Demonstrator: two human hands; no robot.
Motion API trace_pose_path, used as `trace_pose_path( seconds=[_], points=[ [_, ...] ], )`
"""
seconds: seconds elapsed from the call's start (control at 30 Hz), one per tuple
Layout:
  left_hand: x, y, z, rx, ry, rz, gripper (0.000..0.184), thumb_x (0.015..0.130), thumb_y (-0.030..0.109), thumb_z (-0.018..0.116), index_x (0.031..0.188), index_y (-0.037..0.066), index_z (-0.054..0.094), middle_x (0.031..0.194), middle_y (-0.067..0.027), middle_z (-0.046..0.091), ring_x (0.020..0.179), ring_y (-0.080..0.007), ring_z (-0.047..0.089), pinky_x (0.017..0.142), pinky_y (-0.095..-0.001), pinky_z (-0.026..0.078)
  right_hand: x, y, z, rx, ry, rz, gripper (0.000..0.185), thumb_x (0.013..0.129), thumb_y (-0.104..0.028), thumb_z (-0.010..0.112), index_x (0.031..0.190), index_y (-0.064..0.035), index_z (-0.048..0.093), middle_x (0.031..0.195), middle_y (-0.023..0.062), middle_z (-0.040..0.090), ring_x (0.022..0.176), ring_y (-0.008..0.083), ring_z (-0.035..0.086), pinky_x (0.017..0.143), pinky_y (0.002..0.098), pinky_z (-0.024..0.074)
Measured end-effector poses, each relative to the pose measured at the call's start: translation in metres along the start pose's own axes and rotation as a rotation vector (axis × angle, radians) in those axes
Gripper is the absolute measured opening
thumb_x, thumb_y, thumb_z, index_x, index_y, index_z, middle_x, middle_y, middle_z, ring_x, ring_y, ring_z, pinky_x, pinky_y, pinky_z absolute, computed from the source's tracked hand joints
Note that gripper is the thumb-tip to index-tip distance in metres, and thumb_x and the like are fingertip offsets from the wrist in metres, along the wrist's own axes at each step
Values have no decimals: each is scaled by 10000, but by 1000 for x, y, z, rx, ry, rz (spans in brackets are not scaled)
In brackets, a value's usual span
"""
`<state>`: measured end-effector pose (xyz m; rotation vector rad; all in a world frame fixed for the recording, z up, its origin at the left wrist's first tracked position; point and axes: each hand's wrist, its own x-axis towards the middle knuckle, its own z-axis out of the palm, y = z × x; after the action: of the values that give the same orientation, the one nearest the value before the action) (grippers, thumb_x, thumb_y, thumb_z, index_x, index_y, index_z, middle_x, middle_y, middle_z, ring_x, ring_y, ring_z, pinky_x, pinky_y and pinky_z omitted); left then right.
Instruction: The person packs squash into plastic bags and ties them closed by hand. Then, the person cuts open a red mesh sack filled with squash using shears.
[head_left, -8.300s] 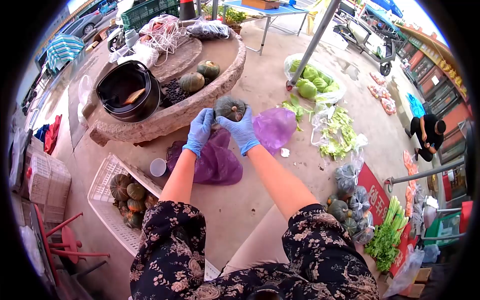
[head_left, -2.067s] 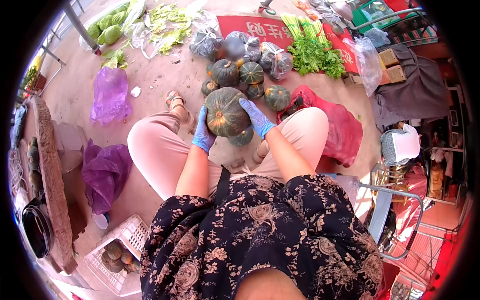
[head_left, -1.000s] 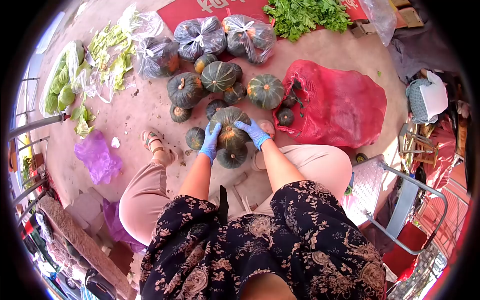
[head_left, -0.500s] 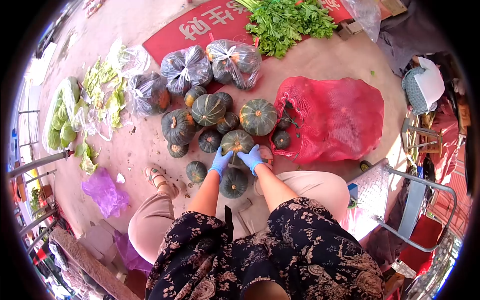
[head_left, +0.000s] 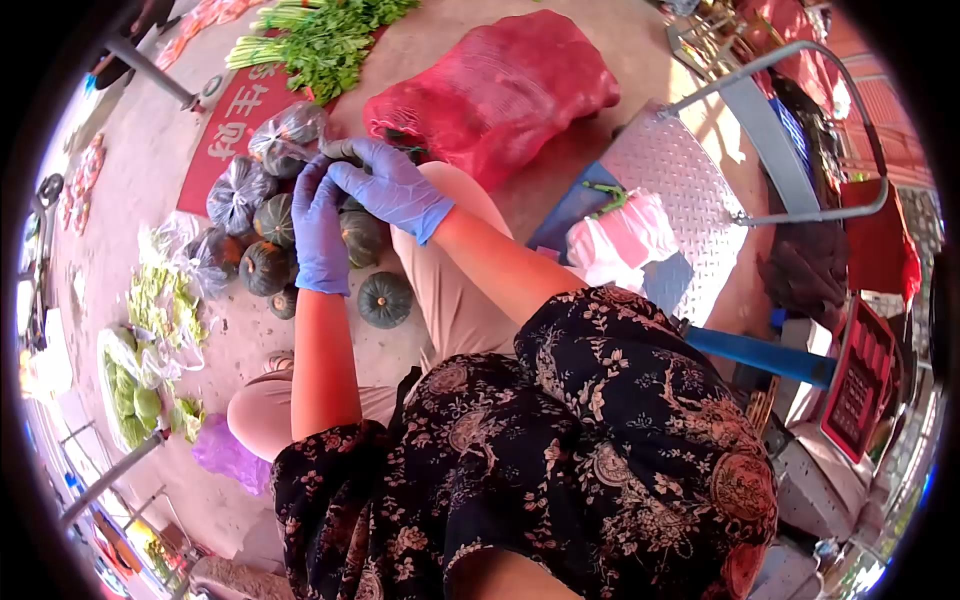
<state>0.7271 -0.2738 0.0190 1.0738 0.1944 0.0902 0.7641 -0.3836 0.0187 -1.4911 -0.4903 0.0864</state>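
My left hand [head_left: 318, 235] and my right hand [head_left: 400, 195], both in blue gloves, are raised over the pumpkins with their darkened fingertips meeting. The fingers look pinched together; anything between them is too small or hidden to make out. Beneath them, a green pumpkin [head_left: 363, 240] is partly covered by my right hand. Another dark green pumpkin [head_left: 384, 300] sits on the floor near my leg. To the left of my hands lie a striped pumpkin [head_left: 274, 220] and a darker pumpkin [head_left: 265, 268]. Pumpkins tied in clear plastic bags [head_left: 240, 195] are beyond.
A red mesh sack [head_left: 510, 95] lies ahead. Leafy celery [head_left: 335, 50] rests by a red mat [head_left: 225, 130]. On the right stands a metal platform [head_left: 690, 170] with a rail and a pinkish plastic bag [head_left: 625, 240]. Bagged green vegetables [head_left: 130, 400] lie left.
Both hands have let go of the pumpkin on the floor, risen toward me and come together. The view has turned to the right, showing more of the metal platform.
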Motion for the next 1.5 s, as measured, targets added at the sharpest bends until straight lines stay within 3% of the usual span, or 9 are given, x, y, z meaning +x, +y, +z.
trace_pose_path(
  seconds=[0.2, 0.23, 0.33, 0.5, 0.6, 0.87, 1.1, 1.27, 1.5],
  points=[
    [-43, -87, 148, 83, -343, -219, 294, 849, 23, 457, 1140, 19, 496, 1058, -74, 552, 937, -156, 553, 848, -274, 451, -119, -19, -142, -111, 472, -4, 222, 862, -77, 493, 1063, -2, 553, 977, 66, 593, 903, 112, 548, 800, 255, 453],
    [-45, -119, 155, 83, -383, -350, 303, 843, 40, 473, 1145, 35, 500, 1034, -64, 565, 918, -152, 561, 819, -273, 461, -144, -14, -160, -82, 550, 65, 213, 813, -111, 547, 988, 6, 576, 927, 146, 607, 871, 219, 602, 786, 302, 463],
    [-66, -181, 160, -5, -319, -831, 279, 834, 147, 541, 1104, 79, 526, 961, -52, 590, 814, -167, 583, 751, -300, 481, -216, 20, -217, -688, 509, 397, 270, 796, -217, 568, 972, -14, 590, 895, 157, 620, 867, 302, 593, 773, 362, 459],
    [-72, -235, 115, 58, -265, -978, 308, 852, 195, 530, 1139, 85, 516, 930, -42, 596, 809, -167, 579, 725, -293, 479, -295, 92, -255, -1659, 601, 492, 363, 704, -351, 638, 948, -84, 607, 872, 109, 632, 847, 311, 595, 725, 420, 454],
    [-67, -225, 111, 117, -300, -922, 328, 856, 201, 529, 1162, 83, 508, 947, -51, 603, 806, -164, 580, 735, -292, 477, -302, 107, -277, -1396, 316, 788, 286, 676, -303, 660, 833, -65, 642, 792, 121, 633, 761, 295, 605, 708, 422, 465],
    [-65, -235, 120, 223, -402, -926, 330, 852, 229, 542, 1147, 82, 535, 994, -53, 597, 805, -134, 572, 723, -280, 484, -271, 50, -284, -992, 360, 495, 263, 664, -311, 671, 712, -57, 625, 697, 120, 614, 720, 286, 597, 672, 381, 467],
    [-66, -238, 123, 273, -360, -921, 238, 850, 220, 546, 1043, 84, 577, 890, -29, 605, 711, -106, 560, 620, -249, 471, -301, 89, -201, -1398, -135, 442, 275, 693, -360, 654, 838, -127, 673, 1122, 140, 494, 1023, 311, 469, 807, 425, 402],
    [-66, -231, 120, 440, -425, -930, 341, 857, 267, 535, 1157, 104, 531, 1013, -25, 581, 833, -135, 553, 750, -291, 468, -285, 82, -206, -1155, 68, 559, 150, 748, -231, 599, 802, -113, 675, 892, 106, 598, 936, 273, 510, 785, 414, 409],
    [-65, -282, 93, 882, -809, -321, 354, 795, 167, 607, 1115, 35, 533, 942, -24, 580, 815, -128, 538, 744, -252, 441, -245, 57, -208, -482, 409, 460, 232, 783, -237, 626, 866, -20, 639, 771, 98, 640, 679, 158, 598, 624, 288, 456]
  ],
)
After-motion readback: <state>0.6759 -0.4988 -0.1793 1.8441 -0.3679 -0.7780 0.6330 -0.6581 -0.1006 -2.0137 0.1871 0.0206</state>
